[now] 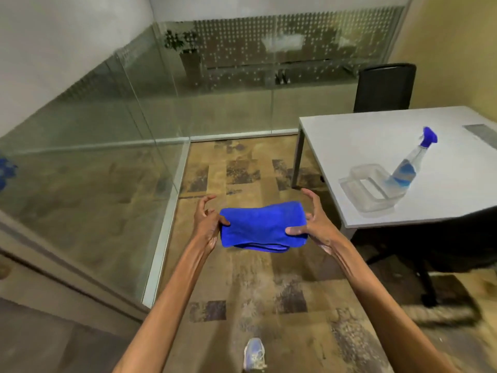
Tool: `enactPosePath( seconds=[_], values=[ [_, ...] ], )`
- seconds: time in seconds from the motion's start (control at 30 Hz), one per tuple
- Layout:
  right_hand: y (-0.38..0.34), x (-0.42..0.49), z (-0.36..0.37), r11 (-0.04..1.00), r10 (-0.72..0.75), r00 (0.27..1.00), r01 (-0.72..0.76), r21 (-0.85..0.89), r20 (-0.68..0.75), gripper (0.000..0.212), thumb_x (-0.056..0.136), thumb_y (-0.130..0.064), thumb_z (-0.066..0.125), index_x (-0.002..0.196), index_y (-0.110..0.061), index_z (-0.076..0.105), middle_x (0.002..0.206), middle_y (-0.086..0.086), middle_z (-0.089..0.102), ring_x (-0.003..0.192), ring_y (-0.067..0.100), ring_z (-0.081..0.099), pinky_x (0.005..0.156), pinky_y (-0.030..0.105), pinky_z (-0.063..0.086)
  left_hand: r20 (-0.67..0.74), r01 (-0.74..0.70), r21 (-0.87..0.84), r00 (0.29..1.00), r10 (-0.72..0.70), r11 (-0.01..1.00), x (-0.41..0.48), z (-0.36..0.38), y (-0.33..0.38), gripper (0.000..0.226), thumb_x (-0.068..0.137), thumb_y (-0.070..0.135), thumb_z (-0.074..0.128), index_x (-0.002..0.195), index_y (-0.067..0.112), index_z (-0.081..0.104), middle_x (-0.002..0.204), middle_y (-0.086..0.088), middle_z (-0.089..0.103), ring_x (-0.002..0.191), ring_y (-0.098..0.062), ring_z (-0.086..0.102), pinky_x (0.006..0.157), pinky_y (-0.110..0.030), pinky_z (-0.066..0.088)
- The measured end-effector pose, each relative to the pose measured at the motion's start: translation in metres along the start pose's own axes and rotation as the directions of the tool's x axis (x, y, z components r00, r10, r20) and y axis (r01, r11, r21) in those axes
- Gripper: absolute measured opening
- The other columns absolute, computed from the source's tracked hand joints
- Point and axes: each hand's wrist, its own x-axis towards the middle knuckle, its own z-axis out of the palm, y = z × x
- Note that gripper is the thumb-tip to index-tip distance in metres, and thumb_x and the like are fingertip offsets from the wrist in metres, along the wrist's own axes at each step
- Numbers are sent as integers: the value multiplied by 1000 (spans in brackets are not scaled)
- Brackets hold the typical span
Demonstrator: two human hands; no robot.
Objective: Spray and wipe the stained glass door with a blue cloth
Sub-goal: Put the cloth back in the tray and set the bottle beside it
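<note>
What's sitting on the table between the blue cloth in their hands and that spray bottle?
In the head view, a clear plastic container sits between the blue cloth and the spray bottle, on the white table.

- A white table (371,135) stands at the right of the room, its grey legs planted on the floor (242,278).
- On the table, near its front edge, sits a clear plastic container (360,195), shallow and rectangular.
- A spray bottle (408,168) with a blue trigger head stands in that container's far right corner, leaning away towards the right; blue liquid shows in its lower half.
- A grey inset panel (481,131) lies flush in the tabletop at the far right.
- The floor is a patchwork of tan and dark brown squares.
- A black chair (384,87) stands on the floor behind the table, and another dark chair's base (427,286) rests on the floor at the table's front.
- One pale shoe (254,354) is planted on the floor at the bottom.
</note>
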Motion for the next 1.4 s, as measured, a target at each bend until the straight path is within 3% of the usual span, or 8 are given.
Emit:
enactPosePath(
  seconds=[0.13,0.33,0.5,0.7,0.83,0.97,1.17,1.4],
  values=[
    [-3,21,-26,923,-118,993,107,-370,-6,96,45,2,85,132,-25,55,132,-2,57,120,17,57,91,18,51,68,-7,-20,998,8,1000,37,45,0,59,78,-27,31,103,19,58,69,-5,45,39,-12,47,52,-27,36],
    [-14,75,-63,809,-199,969,80,-583,-144,73,57,12,83,123,-14,67,120,-2,64,113,12,58,87,-3,36,360,-207,329,929,80,921,90,106,15,70,47,-7,51,103,35,62,129,-15,43,112,-24,42,54,-23,47],
    [-28,109,-101,791,-218,946,27,-612,-241,64,60,2,84,117,-26,71,118,-1,71,114,16,62,102,30,46,635,-541,618,772,44,570,127,152,16,72,52,5,79,113,38,57,129,-10,37,119,-22,38,80,-19,40],
    [-39,124,-136,759,-210,939,-19,-651,-273,42,69,-6,83,106,-24,74,101,-2,73,97,14,65,87,27,46,736,-741,592,657,161,319,146,200,6,33,74,3,72,104,18,72,91,4,48,98,-14,34,85,-28,31],
    [-38,124,-167,723,-242,921,-38,-689,-305,21,72,-28,75,93,-28,73,88,-4,71,81,11,64,77,32,51,800,-801,493,571,184,340,151,229,8,17,80,0,65,72,13,74,57,13,51,57,-2,48,65,-10,33],
    [-30,122,-208,733,-241,874,-122,-669,-422,28,75,-25,84,100,-18,72,123,0,44,99,13,48,90,29,48,801,-781,441,565,199,442,166,259,-16,14,74,15,69,60,20,69,50,11,58,51,-2,56,58,-19,40],
    [-28,124,-284,881,-109,918,-88,-464,-382,22,80,-8,80,92,-24,73,84,-7,74,81,12,68,65,14,53,702,-530,415,704,110,740,177,313,-61,13,77,13,79,85,6,71,81,-10,72,76,-22,68,67,-30,54],
    [-21,151,-376,960,-68,882,-70,-271,-467,22,83,-15,79,104,-12,71,92,-4,74,82,5,70,66,14,55,478,-219,461,878,-33,860,172,411,-113,35,77,20,83,105,5,69,98,-11,74,90,-23,71,74,-26,59]
  ],
)
